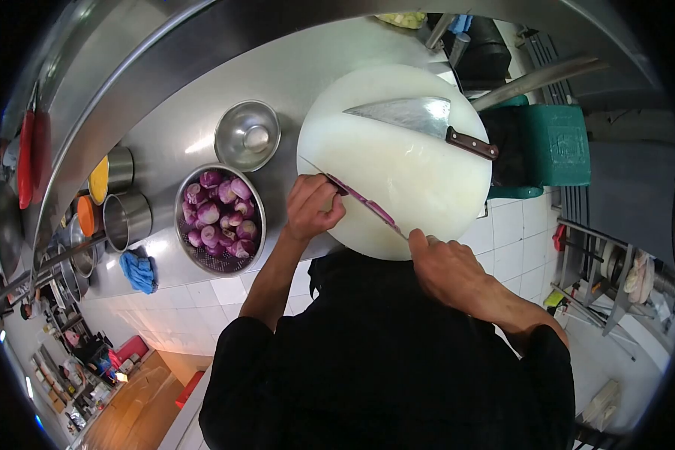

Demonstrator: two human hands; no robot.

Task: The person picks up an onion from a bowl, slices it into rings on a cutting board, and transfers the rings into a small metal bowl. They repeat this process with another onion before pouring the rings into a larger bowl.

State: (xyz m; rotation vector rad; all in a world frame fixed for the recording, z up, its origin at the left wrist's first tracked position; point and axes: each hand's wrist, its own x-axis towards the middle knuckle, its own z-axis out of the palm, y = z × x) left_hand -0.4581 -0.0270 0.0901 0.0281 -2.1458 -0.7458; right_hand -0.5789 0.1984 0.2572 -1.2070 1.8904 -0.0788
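A round white cutting board lies on the steel counter before me. My right hand is closed around the handle end of a thin knife, seen nearly edge-on, with a purple streak along its blade. At the board's left edge, the curled fingers of my left hand press on a small dark purple onion piece against the blade; most of it is hidden. Farther up the board rests a broad cleaver with a brown riveted handle, touched by neither hand.
Left of the board stands a perforated steel colander of purple onions, beside a steel bowl. Steel pots and a blue cloth sit farther left. A green bin is right of the board. A steel shelf edge arches overhead.
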